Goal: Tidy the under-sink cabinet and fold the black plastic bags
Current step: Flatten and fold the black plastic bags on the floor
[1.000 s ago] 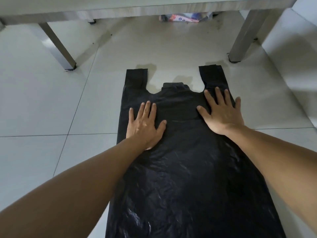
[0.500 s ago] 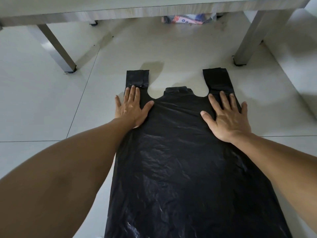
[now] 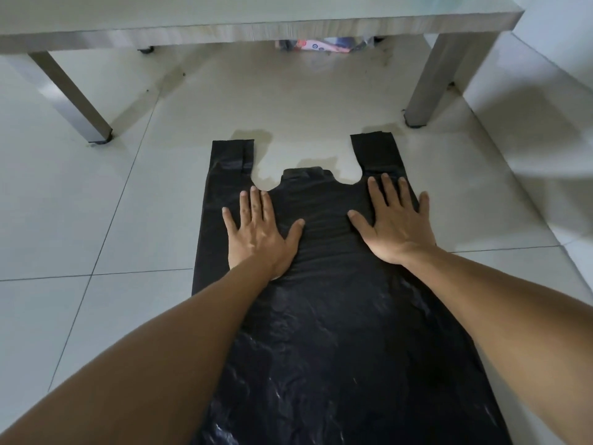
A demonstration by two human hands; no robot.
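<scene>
On the floor: one black bag (image 3: 337, 316) lies flat on the pale tiles (image 3: 80, 203), its two handles (image 3: 231, 157) pointing away toward the desk (image 3: 256, 24).
Change, left hand: half a second ago the left hand (image 3: 261, 234) lay at the bag's left edge just below the left handle; now it sits lower and nearer the bag's middle.
Change, right hand: the right hand (image 3: 394, 226) lies much where it was, below the right handle.
Change, bag: it lies as before, flat, with both handles straight.
Left fingers: spread and straight, palm down, pressing on the plastic; they pinch nothing.
Right fingers: spread and straight, palm down on the plastic, fingertips at the base of the right handle; they pinch nothing.
Hands to each other: apart, with bare black plastic between the two thumbs.
Count, hands: two, both on the bag.
Count, bags: one, with two handles.
Count, desk legs: two plainly seen, one left (image 3: 69, 97) and one right (image 3: 436, 78); a small foot shows farther back.
Under the desk: one colourful packet (image 3: 321, 45) at the back, too hidden to make out.
</scene>
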